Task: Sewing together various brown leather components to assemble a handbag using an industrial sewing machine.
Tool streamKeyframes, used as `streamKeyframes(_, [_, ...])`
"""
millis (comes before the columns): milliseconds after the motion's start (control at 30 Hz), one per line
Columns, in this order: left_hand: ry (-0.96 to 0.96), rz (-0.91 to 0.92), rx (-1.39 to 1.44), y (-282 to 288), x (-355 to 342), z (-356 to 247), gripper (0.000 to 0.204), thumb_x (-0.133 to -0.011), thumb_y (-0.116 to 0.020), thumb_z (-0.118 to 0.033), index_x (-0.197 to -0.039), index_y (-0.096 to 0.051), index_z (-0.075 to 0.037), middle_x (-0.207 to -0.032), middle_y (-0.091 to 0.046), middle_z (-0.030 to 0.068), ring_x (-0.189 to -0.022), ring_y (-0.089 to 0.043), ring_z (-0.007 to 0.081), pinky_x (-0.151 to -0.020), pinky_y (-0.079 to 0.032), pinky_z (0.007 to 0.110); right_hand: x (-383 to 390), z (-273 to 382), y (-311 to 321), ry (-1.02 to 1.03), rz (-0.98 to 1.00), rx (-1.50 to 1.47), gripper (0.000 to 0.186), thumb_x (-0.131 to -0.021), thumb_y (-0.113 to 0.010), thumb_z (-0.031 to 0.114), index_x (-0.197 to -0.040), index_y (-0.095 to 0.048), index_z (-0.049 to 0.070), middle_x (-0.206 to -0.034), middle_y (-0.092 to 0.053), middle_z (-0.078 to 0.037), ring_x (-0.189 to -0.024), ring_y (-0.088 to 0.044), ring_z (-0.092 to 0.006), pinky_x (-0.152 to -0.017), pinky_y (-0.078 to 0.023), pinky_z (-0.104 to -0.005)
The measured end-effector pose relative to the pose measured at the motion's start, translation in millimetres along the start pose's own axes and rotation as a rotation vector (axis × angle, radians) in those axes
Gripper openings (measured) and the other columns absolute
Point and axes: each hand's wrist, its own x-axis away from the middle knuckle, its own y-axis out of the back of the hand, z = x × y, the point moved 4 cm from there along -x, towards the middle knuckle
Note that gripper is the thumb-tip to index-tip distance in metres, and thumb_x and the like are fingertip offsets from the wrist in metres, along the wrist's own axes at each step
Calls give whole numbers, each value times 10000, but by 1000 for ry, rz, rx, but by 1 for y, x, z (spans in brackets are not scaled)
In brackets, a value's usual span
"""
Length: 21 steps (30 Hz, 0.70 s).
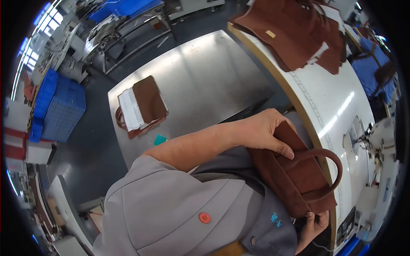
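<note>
A brown handbag [277, 175] with a rounded, upright handle [340, 170] lies tilted across my lap, against the edge of the white worktable. My left hand [265, 130] is closed on its far end, the thumb lying over the top edge near the handle's base. At the near end, my right hand [315, 225] pinches the bag's lower corner between thumb and fingers. Part of the right hand is hidden behind the bag.
On the metal table [196, 81] to the left lies another brown bag piece [149, 100] with white lining, near a small teal scrap [159, 139]. Brown bags [290, 34] are piled on the white worktable [337, 111]. A sewing machine [380, 145] stands right; blue crates [64, 104] stand far left.
</note>
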Motion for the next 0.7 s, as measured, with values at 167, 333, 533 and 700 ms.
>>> streamKeyframes(167, [-172,-254,-132,39,34,-7,556,-632,-944,-95,-1122,-705,10,-977,-751,55,-953,-696,138,-885,-545,296,-59,26,-48,97,54,-114,241,-835,-781,177,-838,-641,-19,-928,-643,-87,-890,-593,-182,-845,-442,-313])
streamKeyframes(333, [19,-439,-121,71,69,1,560,-633,-920,-109,-1135,-698,3,-1039,-738,98,-962,-682,162,-879,-531,303,-95,35,-86,124,225,-88,218,-882,-749,163,-876,-627,-17,-987,-637,-80,-939,-582,-181,-900,-428,-315])
streamKeyframes(533, [-17,-660,72,93,107,12,573,-671,-890,-52,-1200,-669,-21,-995,-732,63,-932,-681,140,-873,-520,281,-127,62,-149,177,340,-274,96,-870,-747,45,-898,-667,0,-924,-628,-34,-837,-550,-114,-778,-426,-255])
streamKeyframes(700, [-28,-678,-40,110,124,-16,620,-690,-896,-71,-1253,-640,-28,-930,-736,64,-943,-680,125,-894,-508,274,-138,74,-167,199,367,-346,98,-882,-748,54,-878,-663,7,-874,-607,-16,-791,-525,-100,-747,-408,-244])
